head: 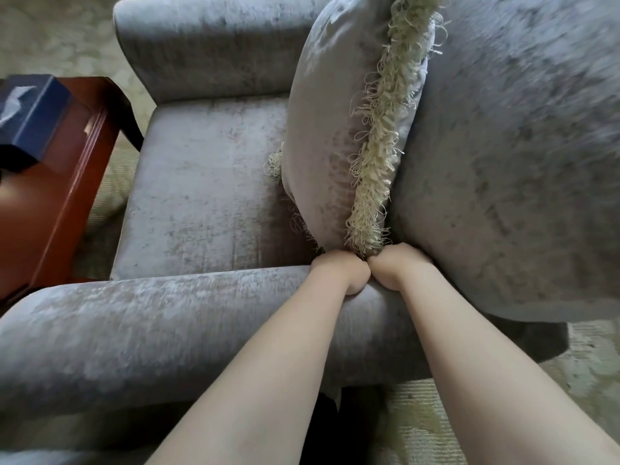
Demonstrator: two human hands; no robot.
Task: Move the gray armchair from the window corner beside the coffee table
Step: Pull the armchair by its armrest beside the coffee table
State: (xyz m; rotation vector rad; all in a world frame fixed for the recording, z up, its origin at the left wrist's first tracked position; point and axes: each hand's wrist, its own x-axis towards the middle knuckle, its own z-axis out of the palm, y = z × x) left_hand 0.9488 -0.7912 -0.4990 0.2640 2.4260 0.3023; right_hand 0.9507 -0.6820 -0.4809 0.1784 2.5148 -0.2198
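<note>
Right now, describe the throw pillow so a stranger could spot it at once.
Find the gray armchair beside the reddish wooden table. The pillow stands on edge on its seat, leaning against the backrest. It is the same gray fabric as the chair, but edged with a shaggy cream fringe.

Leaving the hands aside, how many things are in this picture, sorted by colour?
Gray: 2, the armchair and the fringed cushion
Red-brown: 1, the wooden table
Blue: 1, the box on the table
Total: 4
</note>
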